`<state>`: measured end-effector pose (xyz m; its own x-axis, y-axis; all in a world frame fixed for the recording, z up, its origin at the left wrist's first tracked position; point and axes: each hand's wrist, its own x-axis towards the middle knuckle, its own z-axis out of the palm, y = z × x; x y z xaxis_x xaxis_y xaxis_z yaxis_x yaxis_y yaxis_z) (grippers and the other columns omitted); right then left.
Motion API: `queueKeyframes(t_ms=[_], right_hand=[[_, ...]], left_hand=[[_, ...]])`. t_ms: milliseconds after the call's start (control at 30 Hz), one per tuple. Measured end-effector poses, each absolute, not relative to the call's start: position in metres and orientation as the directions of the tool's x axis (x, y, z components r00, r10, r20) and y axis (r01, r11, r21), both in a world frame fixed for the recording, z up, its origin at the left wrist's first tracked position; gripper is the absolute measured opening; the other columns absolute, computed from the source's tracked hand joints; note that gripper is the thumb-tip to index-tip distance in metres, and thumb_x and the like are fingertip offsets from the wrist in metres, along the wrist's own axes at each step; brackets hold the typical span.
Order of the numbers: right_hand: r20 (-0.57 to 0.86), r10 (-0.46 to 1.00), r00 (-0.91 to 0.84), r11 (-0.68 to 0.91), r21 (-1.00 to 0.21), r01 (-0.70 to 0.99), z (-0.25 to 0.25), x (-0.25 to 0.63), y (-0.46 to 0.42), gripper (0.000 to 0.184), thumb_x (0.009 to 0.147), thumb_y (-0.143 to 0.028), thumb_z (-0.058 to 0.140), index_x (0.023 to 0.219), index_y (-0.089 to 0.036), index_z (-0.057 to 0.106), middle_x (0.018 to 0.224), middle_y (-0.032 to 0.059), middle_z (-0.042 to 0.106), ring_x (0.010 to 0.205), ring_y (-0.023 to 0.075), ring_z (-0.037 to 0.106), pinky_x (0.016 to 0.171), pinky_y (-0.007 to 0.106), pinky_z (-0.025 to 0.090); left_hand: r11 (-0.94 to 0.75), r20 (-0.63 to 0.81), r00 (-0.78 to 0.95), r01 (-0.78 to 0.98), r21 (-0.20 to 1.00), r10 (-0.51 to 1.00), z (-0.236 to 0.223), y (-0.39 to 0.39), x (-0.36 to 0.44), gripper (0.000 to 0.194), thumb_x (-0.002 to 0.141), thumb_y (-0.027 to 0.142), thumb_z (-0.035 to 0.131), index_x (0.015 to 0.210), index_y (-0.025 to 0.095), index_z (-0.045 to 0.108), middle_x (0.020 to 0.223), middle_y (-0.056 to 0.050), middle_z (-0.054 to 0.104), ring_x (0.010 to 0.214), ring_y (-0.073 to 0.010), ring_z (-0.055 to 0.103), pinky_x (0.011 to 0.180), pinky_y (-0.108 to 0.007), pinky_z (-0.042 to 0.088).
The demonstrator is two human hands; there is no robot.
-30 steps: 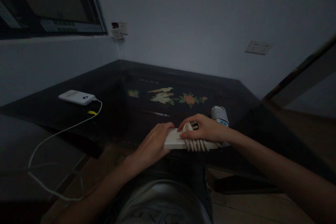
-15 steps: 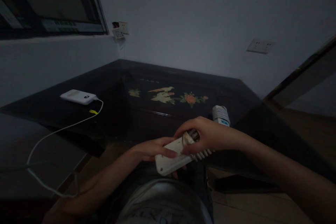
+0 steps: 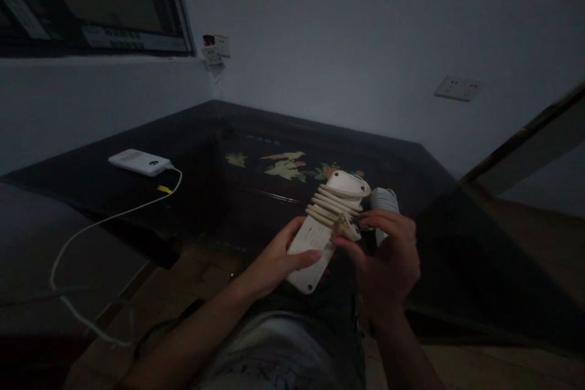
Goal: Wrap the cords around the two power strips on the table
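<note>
A white power strip (image 3: 307, 244) is tilted up over the near edge of the table, its cord (image 3: 336, 202) wound in several turns round the far half. My left hand (image 3: 286, 259) grips the lower part of the strip, thumb across its face. The fingers of my right hand (image 3: 388, 250) pinch the plug (image 3: 347, 227) at the cord's end, against the strip's right side. Just behind my right hand a second white power strip (image 3: 384, 200), also wrapped in cord, lies on the table.
On the dark table (image 3: 196, 134) a white power bank (image 3: 139, 161) lies at the left, with a white cable (image 3: 91, 231) hanging off the near edge. A yellow tag (image 3: 164, 189) is beside it. Wall sockets (image 3: 458, 88) are behind.
The wrapped power strip has swung upright and forward, so its coiled cord now shows. My right hand has moved from over the strip to its right side, still at the plug.
</note>
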<state>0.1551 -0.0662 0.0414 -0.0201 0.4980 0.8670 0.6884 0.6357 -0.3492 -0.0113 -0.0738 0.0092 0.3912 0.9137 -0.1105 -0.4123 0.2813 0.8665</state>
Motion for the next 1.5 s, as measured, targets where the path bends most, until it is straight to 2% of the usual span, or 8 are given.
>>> queueKeyframes(t_ms=[267,467,600,867,1033,1200,1333,1500], right_hand=[[0.670,0.572,0.473,0.642,-0.725,0.250,0.023,0.124,-0.074,0.058,0.069,-0.018,0.075,0.119,-0.025,0.046,0.090,0.0031,0.059,0.084,0.0183,0.062,0.078,0.037,0.053],[0.302,0.775,0.555,0.452,-0.879,-0.153,0.007,0.109,-0.066,0.036,0.068,-0.022,0.073,0.101,-0.017,0.061,0.099,0.0072,0.066,0.091,0.0198,0.064,0.082,0.038,0.053],[0.344,0.778,0.526,0.441,-0.895,-0.066,0.002,0.104,-0.069,0.030,0.075,-0.027,0.066,0.104,-0.016,0.064,0.113,0.0104,0.062,0.104,0.0221,0.061,0.091,0.042,0.048],[0.742,0.593,0.314,0.527,-0.652,0.545,0.001,0.110,-0.071,0.047,0.082,-0.031,0.063,0.127,-0.020,0.053,0.113,0.0125,0.060,0.106,0.0240,0.057,0.084,0.039,0.050],[0.794,0.550,0.259,0.532,-0.572,0.624,0.007,0.115,-0.063,0.039,0.087,-0.026,0.058,0.125,-0.021,0.054,0.105,0.0108,0.063,0.097,0.0215,0.060,0.080,0.036,0.051],[0.829,0.557,0.044,0.602,-0.439,0.667,-0.001,0.122,-0.061,0.051,0.087,-0.025,0.057,0.137,-0.022,0.044,0.102,0.0096,0.065,0.092,0.0208,0.061,0.080,0.035,0.052],[0.851,0.523,0.055,0.650,-0.439,0.621,-0.005,0.130,-0.055,0.055,0.081,-0.026,0.067,0.132,-0.024,0.047,0.092,0.0048,0.068,0.084,0.0193,0.064,0.075,0.033,0.054],[0.890,0.392,-0.233,0.777,-0.184,0.603,0.002,0.138,-0.048,0.043,0.084,-0.019,0.063,0.125,-0.022,0.054,0.089,0.0058,0.069,0.086,0.0196,0.063,0.076,0.033,0.054]], left_hand=[[0.119,-0.042,0.218,-0.354,0.928,0.975,0.010,-0.084,0.004,0.055,0.067,0.034,0.075,0.113,0.018,0.048,0.104,-0.007,0.064,0.091,-0.0218,0.062,0.076,-0.030,0.049],[-0.026,0.046,0.076,-0.244,0.969,0.996,0.002,-0.083,0.008,0.045,0.074,0.030,0.068,0.111,0.018,0.046,0.110,-0.007,0.063,0.102,-0.0228,0.060,0.084,-0.030,0.047],[-0.086,0.098,0.032,-0.266,0.960,0.995,-0.003,-0.085,0.010,0.048,0.075,0.030,0.067,0.115,0.019,0.043,0.114,-0.007,0.062,0.104,-0.0225,0.060,0.086,-0.030,0.047],[-0.091,0.095,0.008,-0.235,0.968,0.995,0.001,-0.090,0.014,0.051,0.075,0.027,0.066,0.117,0.020,0.039,0.116,-0.008,0.062,0.103,-0.0209,0.061,0.086,-0.029,0.048],[-0.055,0.056,-0.004,-0.243,0.968,0.998,-0.001,-0.085,0.012,0.054,0.072,0.023,0.069,0.119,0.018,0.042,0.116,-0.008,0.063,0.106,-0.0219,0.059,0.089,-0.029,0.046],[0.100,-0.073,0.076,-0.463,0.881,0.994,-0.006,-0.081,0.004,0.054,0.076,0.032,0.069,0.123,0.017,0.047,0.118,-0.011,0.063,0.103,-0.0236,0.061,0.081,-0.029,0.049],[0.154,-0.126,0.089,-0.501,0.852,0.988,-0.008,-0.079,0.001,0.054,0.074,0.031,0.072,0.121,0.017,0.049,0.114,-0.010,0.064,0.090,-0.0199,0.064,0.074,-0.026,0.050],[0.205,-0.145,0.160,-0.481,0.853,0.976,-0.010,-0.073,-0.007,0.057,0.073,0.031,0.073,0.121,0.018,0.046,0.103,-0.007,0.065,0.072,-0.0166,0.064,0.061,-0.026,0.051]])
